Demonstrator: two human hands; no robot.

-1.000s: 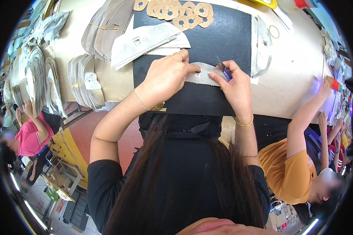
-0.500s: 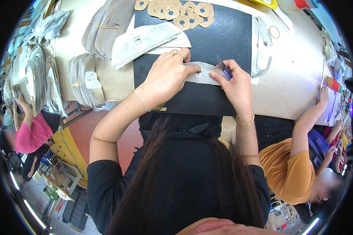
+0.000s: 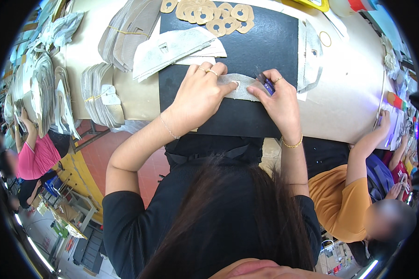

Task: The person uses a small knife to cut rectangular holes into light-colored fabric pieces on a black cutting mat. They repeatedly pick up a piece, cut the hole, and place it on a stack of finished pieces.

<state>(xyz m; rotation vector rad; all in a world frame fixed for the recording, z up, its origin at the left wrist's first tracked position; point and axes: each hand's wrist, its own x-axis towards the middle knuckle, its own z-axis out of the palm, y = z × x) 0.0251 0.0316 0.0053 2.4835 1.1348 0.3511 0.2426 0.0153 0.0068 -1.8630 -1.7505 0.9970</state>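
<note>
A curved pale-grey piece point(image 3: 246, 92) of fabric-like sheet with a small cut-out lies between my hands over a black mat point(image 3: 237, 122). My left hand point(image 3: 195, 95) is closed on its left end, the thumb reaching to the cut-out. On the right end, my right hand point(image 3: 281, 100) pinches the piece between thumb and fingers. Tucked in that same hand is a small purple-handled tool point(image 3: 268, 86) with a thin pointed tip sticking up; its exact kind is not clear. Just beyond my left hand rests a stack of similar pale pieces point(image 3: 172, 46).
Tan rounded pieces point(image 3: 216, 27) with keyhole cut-outs are heaped at the mat's far edge. Banded stacks of grey pieces point(image 3: 97, 90) stand to the left. More pale pieces point(image 3: 312, 56) lie along the right edge. A person in an orange top point(image 3: 342, 200) works close at right.
My hands keep their grip on the piece and have barely shifted. The left thumb sits slightly differently at the cut-out. At right, the neighbouring person's head has turned.
</note>
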